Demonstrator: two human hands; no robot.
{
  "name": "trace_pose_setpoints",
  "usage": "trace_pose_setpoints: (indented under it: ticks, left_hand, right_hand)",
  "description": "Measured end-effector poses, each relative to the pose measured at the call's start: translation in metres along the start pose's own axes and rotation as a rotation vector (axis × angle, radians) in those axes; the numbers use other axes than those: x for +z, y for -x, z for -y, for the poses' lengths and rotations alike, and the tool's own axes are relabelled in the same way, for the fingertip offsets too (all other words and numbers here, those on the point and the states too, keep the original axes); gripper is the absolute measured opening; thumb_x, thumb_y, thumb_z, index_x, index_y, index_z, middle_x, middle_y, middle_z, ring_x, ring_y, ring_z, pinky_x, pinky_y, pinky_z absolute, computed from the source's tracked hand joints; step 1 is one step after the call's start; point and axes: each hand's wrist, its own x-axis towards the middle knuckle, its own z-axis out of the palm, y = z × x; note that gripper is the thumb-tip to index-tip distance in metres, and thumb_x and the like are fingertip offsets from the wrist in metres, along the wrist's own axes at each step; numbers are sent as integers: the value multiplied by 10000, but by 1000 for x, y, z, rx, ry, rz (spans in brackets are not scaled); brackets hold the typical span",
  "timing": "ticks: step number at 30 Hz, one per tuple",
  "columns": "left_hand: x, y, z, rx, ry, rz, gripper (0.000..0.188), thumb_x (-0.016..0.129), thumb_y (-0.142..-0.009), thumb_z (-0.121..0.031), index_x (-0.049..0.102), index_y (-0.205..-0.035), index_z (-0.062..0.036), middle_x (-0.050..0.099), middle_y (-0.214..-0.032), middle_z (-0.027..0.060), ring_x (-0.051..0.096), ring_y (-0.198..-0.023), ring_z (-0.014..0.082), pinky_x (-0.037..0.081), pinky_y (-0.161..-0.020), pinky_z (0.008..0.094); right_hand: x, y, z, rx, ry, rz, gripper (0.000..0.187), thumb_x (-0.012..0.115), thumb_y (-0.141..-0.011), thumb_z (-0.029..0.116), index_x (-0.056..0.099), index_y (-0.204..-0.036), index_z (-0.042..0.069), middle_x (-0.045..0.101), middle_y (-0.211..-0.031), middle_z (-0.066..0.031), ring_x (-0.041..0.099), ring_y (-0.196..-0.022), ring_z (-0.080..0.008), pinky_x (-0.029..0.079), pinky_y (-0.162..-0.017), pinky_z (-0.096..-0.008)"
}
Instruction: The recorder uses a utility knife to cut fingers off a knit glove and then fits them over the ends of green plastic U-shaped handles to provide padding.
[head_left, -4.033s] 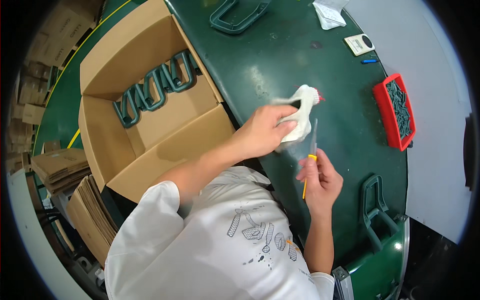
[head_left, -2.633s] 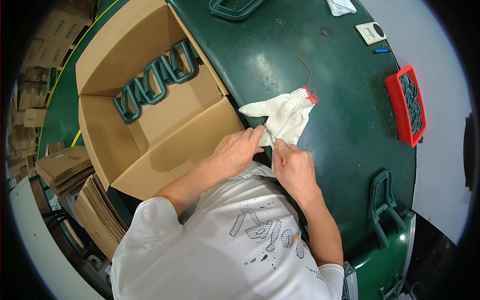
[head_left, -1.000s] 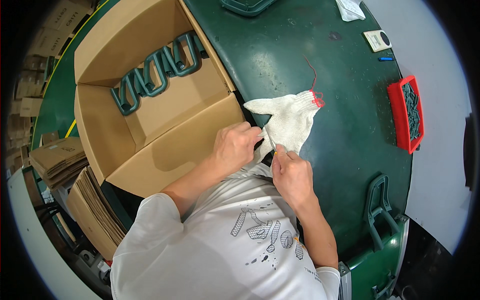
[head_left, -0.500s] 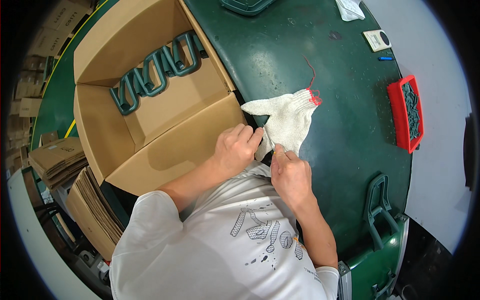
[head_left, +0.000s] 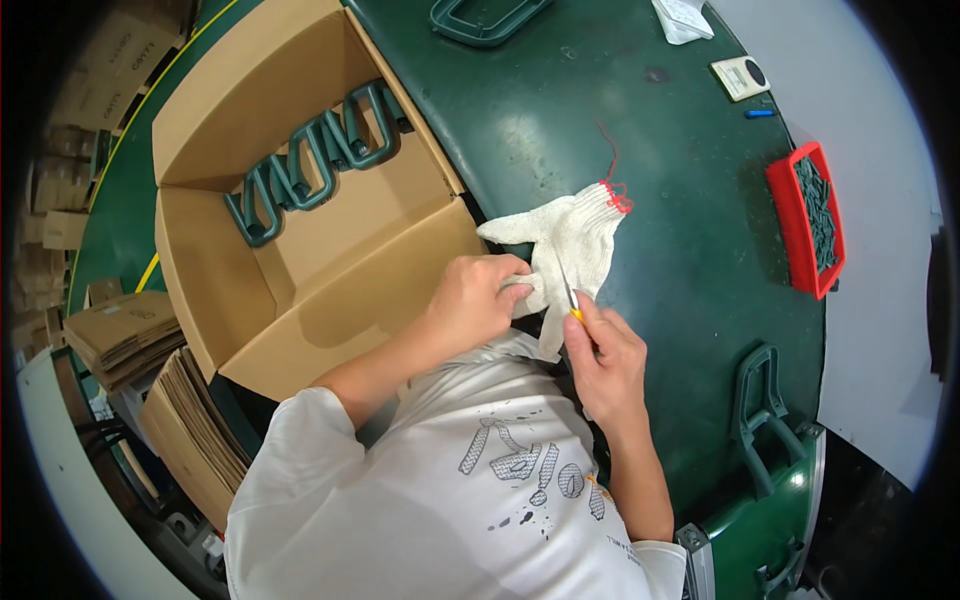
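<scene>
The person's white T-shirt (head_left: 430,490) with a dark printed pattern fills the nearest part of the view. Just beyond it, the left hand (head_left: 478,300) pinches a finger of a white knitted glove (head_left: 578,238) between thumb and forefinger, the remaining fingers curled in. The right hand (head_left: 610,362) grips a yellow-handled knife (head_left: 576,308), thumb and forefinger pressed on the handle. Its thin blade slants over the glove; whether the tip touches the knit, I cannot tell.

The glove lies on the green table (head_left: 690,230) near the person's edge, one glove finger reaching down towards the shirt and another part pointing left towards the carton. Its ribbed cuff faces away, with loose red thread (head_left: 617,196) at the opening.

Left of the hands stands an open cardboard carton (head_left: 345,320), holding a row of dark green U-shaped handles (head_left: 325,180). Left of it are flattened cardboard sheets (head_left: 195,430).

On the right of the table, a green looped bracket (head_left: 748,428) lies near the corner. Beyond it sits a red bin (head_left: 788,225) of small green pieces (head_left: 818,215). Farther off are a small blue object (head_left: 760,113), a pale device with a dark round patch (head_left: 737,78), a white packet (head_left: 683,20) and another green looped frame (head_left: 485,40). Closed cartons (head_left: 110,75) are stacked at far left.
</scene>
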Motion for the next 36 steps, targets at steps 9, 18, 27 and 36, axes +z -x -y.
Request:
trace_pose_setpoints:
  ticks: [9,18,27,36]
  left_hand:
    - [-19,-29,-52,51,-7,224,261,605,-861,-118,582,-1106,-30,553,-682,97,551,-634,199,448,-630,333]
    - [-13,-35,-89,149,-123,300,305,584,-862,-114,522,-1155,-55,460,-618,60,438,-577,177,374,-561,330]
    - [-10,-21,-93,158,-82,310,352,600,-873,-116,485,-1195,-34,466,-605,25,429,-583,110,366,-553,286]
    - [-3,-15,-71,-6,259,286,509,621,-862,-65,381,-1309,-20,593,-697,12,528,-630,69,422,-587,229]
  right_hand:
    - [-25,40,-14,24,-57,-120,249,639,-866,113,639,-1084,-8,567,-753,-89,557,-563,-179,448,-538,-302]
    - [-24,37,-20,-65,145,-161,216,662,-814,105,662,-1013,22,573,-759,-95,596,-582,-276,485,-535,-376]
    - [-14,25,-30,-142,49,-262,226,659,-809,77,645,-1018,-5,557,-740,-109,586,-567,-293,479,-518,-383]
    - [-16,18,-31,-269,13,-343,227,671,-790,38,637,-1007,-17,545,-713,-116,579,-567,-286,474,-507,-370]
